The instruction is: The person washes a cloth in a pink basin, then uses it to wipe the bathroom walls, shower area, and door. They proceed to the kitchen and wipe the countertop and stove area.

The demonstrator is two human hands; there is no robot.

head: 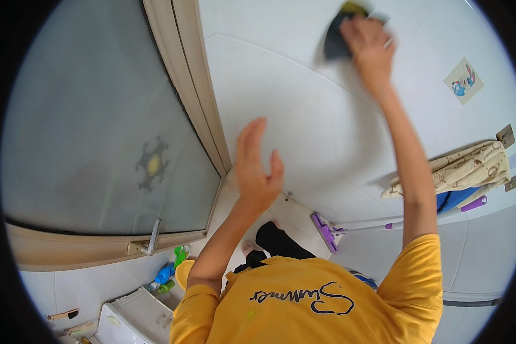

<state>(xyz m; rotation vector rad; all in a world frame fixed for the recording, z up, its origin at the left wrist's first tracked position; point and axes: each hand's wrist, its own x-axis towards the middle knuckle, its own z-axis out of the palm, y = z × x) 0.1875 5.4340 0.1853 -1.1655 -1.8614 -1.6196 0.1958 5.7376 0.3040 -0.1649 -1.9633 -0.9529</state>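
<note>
My right hand point(370, 51) is raised high against the white tiled wall point(284, 86), its fingers spread over a dark grey cloth or pad point(338, 41) with a yellow part at its top. Motion blurs the hand and the pad, so the pad's exact kind cannot be told. My left hand point(258, 167) is lifted in front of the wall near the door frame, fingers apart and nothing in it.
A frosted glass door point(90, 129) with a lever handle point(154, 236) stands at left. A purple mop point(325, 232) leans at right below hanging towels point(468, 167). A rabbit sticker point(463, 81) is on the wall. Bottles point(165, 273) and a yellow basin point(183, 273) are lower left.
</note>
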